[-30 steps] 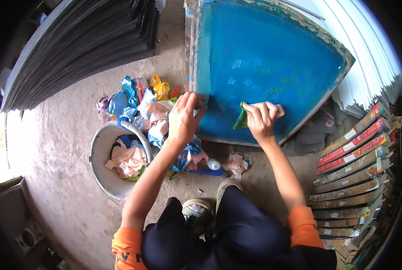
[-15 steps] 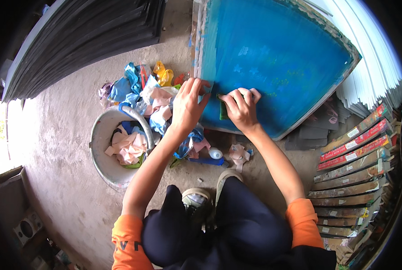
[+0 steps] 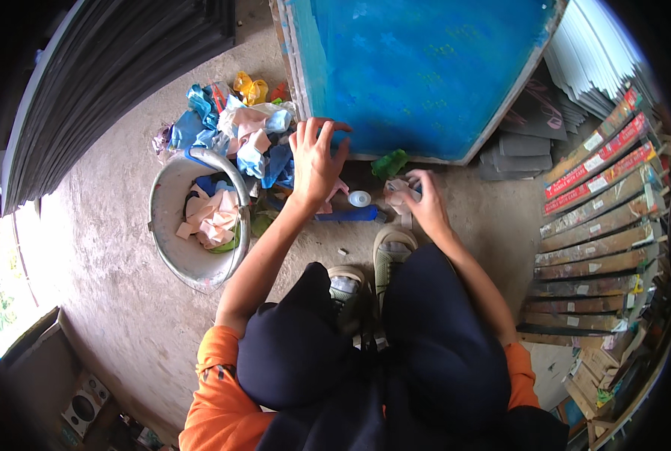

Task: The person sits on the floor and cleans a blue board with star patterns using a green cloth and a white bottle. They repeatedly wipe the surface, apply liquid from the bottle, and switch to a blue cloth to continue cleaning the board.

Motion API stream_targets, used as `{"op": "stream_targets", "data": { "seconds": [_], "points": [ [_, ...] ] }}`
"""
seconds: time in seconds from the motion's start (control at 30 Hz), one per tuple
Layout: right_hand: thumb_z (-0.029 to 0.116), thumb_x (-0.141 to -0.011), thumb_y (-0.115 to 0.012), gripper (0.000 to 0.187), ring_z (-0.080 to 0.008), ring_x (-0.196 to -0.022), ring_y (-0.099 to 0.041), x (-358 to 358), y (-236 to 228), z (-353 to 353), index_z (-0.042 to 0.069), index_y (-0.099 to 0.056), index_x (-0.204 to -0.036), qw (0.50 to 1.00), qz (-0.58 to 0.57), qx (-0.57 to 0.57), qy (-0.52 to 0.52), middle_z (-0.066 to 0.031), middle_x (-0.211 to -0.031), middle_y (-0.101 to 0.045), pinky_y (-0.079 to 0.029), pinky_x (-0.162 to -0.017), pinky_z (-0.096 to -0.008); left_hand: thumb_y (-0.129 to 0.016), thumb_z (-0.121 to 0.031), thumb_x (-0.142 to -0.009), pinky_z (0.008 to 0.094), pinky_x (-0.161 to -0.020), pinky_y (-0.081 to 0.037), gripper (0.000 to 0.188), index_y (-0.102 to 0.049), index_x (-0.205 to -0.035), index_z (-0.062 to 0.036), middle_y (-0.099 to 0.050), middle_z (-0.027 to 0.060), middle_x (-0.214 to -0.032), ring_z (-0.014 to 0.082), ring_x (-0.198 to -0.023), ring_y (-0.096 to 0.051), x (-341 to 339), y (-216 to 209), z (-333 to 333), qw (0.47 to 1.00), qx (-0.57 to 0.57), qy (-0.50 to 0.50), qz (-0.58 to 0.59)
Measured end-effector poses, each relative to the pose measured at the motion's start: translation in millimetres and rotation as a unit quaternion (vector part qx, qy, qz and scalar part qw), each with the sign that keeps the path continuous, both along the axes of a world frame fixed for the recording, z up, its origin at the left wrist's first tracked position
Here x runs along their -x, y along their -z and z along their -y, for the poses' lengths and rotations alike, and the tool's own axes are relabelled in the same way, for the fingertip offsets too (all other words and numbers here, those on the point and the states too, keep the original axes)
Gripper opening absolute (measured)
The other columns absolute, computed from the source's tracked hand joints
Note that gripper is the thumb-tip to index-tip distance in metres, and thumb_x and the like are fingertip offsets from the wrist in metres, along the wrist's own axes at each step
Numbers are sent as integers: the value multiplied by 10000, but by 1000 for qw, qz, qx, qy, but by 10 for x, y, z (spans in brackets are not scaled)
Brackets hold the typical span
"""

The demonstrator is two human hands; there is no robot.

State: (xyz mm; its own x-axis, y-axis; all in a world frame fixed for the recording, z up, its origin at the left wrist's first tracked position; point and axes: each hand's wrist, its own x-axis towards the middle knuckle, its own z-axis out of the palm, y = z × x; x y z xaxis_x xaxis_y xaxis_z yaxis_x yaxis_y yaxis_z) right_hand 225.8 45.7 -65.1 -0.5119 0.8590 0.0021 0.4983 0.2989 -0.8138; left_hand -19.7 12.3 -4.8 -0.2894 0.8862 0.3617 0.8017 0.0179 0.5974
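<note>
A head-worn fisheye looks down over knees (image 3: 294,327) and floor (image 3: 110,263).

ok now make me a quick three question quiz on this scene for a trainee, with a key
1. Multiple choice: which of these is nearest the right hand?
a) white sheets
b) crumpled pink scrap
c) yellow scrap
2. True or false: the left hand holds the green cloth.
3. Short answer: which hand is closer to the bucket?

Key:
1. b
2. False; it is at the lower edge of the blue panel.
3. The left hand.
</note>
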Motion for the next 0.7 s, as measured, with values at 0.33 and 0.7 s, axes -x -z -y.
{"op": "stream_targets", "data": {
  "seconds": [0.33, 0.7],
  "points": [
    [-1, -698, -681, 280, -309, -895, -572, 199, 256, -39, 44, -613, -965, 993, 61, -96, -30, -117, -931, -581, -478, -762, -425, -684, -95, -751, 407, -831, -362, 241, -621, -976, -155, -524, 54, -965, 268, -963, -499, 173, -172, 158, 1000, -15, -10, -9],
    [-74, -749, -673, 163, -219, -798, -619, 1221, -1055, -1013, 10, -637, -885, 925, -161, -335, 82, -88, -877, -604, -512, -655, -298, -666, -45, -750, 422, -839, -413, 228, -607, -965, -93, -510, 116, -961, 315, -935, -505, 361, -194, -314, 995, -85, -36, 30]
  ]
}}
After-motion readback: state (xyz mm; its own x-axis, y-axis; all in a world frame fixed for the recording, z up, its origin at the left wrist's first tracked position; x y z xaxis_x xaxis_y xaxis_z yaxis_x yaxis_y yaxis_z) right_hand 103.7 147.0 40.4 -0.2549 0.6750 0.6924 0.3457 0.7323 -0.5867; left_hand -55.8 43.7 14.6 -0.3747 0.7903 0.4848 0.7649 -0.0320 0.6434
